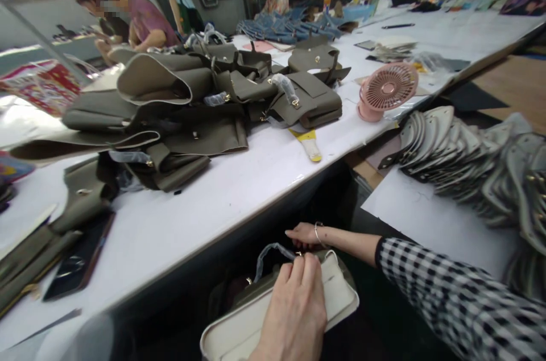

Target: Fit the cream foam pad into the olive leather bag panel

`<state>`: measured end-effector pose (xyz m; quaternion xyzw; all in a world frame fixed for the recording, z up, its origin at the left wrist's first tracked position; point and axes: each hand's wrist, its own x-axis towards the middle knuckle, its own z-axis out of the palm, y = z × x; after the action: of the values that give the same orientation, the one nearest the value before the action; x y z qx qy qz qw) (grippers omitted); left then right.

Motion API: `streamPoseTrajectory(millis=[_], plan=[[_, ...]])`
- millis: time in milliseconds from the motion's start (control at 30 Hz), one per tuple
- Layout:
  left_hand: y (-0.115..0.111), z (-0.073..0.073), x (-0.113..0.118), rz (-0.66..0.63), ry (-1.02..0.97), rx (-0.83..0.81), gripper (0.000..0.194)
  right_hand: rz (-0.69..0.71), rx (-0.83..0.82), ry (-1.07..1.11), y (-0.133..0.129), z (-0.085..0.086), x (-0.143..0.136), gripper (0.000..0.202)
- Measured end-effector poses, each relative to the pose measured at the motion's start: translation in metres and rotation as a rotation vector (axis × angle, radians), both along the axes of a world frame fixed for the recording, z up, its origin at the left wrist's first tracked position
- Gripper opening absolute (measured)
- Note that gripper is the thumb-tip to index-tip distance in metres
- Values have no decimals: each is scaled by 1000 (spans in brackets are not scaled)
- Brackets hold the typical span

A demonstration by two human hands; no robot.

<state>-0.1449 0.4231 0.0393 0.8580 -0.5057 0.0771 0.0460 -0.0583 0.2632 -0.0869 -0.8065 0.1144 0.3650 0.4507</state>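
A handbag (239, 321) with a cream side and a dark olive part behind it is held low in front of me, below the table edge. My left hand (296, 304) grips it, fingers curled over its upper edge. A plastic-wrapped handle (268, 250) with gold-coloured fittings arches up behind the bag. Just beyond the bag, my right hand (305, 234) is closed, its fingers drawn together near the handle's end. Whatever it may hold is too small or hidden to make out. The bag's far side is out of sight.
Olive handbags (170, 88) lie piled on the white table (239, 196). A pink fan (388, 88) stands near its edge, and a phone (79, 258) lies at left. Stacked grey pieces (460, 156) fill the right side. Several people (149, 20) are at the back.
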Motion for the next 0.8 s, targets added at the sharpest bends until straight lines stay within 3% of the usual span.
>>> streamPoseTrajectory(millis=[100, 233, 300, 367, 433, 500, 567, 633, 667, 733, 800], plan=[[3, 10, -1, 51, 82, 52, 54, -56, -6, -83, -3, 40, 13, 46], [6, 16, -3, 151, 330, 37, 43, -29, 50, -134, 22, 88, 11, 51], [6, 18, -6, 172, 398, -19, 45, 25, 27, -141, 39, 96, 5, 51], [8, 21, -9, 174, 456, -115, 49, 92, -38, -155, 51, 95, -1, 50], [18, 28, -8, 178, 557, -261, 42, 163, -124, -179, 57, 92, -5, 52], [38, 35, 0, 237, 665, -459, 30, 230, -204, -216, 58, 92, -8, 53], [70, 35, 17, 396, 747, -649, 26, 291, -261, -273, 58, 95, -10, 56], [106, 19, 37, 652, 825, -709, 34, 349, -296, -338, 59, 100, -12, 58], [122, 5, 46, 772, 886, -648, 42, 375, -311, -369, 60, 102, -13, 59], [144, -30, 59, 858, 1113, -466, 54, 415, -343, -414, 62, 105, -16, 62], [148, -67, 64, 858, 1286, -364, 57, 447, -380, -453, 64, 107, -18, 65]])
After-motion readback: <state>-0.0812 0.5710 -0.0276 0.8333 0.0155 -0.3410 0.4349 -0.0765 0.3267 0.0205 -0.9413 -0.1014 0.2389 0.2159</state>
